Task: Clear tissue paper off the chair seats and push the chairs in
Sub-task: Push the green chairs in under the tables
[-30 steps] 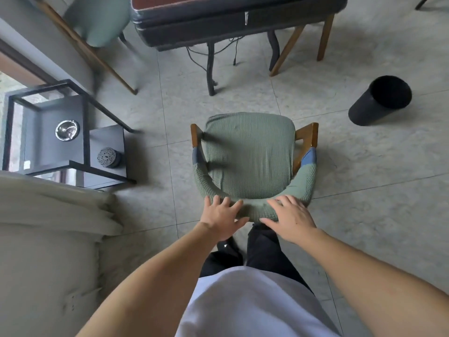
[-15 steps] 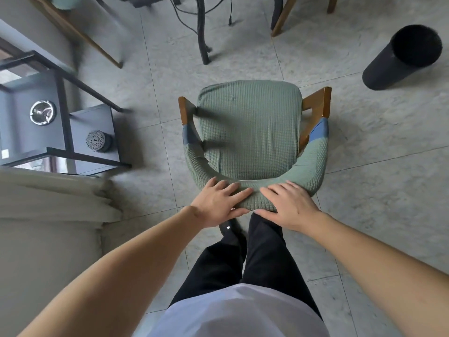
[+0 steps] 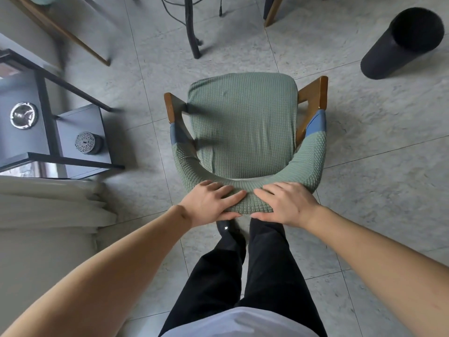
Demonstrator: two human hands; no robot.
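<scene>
Both bare forearms reach from the lower corners of the frame toward its centre, converging just below the middle. The left hand (image 3: 211,202) lies palm down on the curved chair back (image 3: 245,199), fingers laid along its top and pointing right, thumb tucked under the near edge. The right hand (image 3: 286,204) lies palm down just beside it on the same back, fingers over the top pointing left, thumb under the near edge; the two sets of fingertips are close but apart.
</scene>
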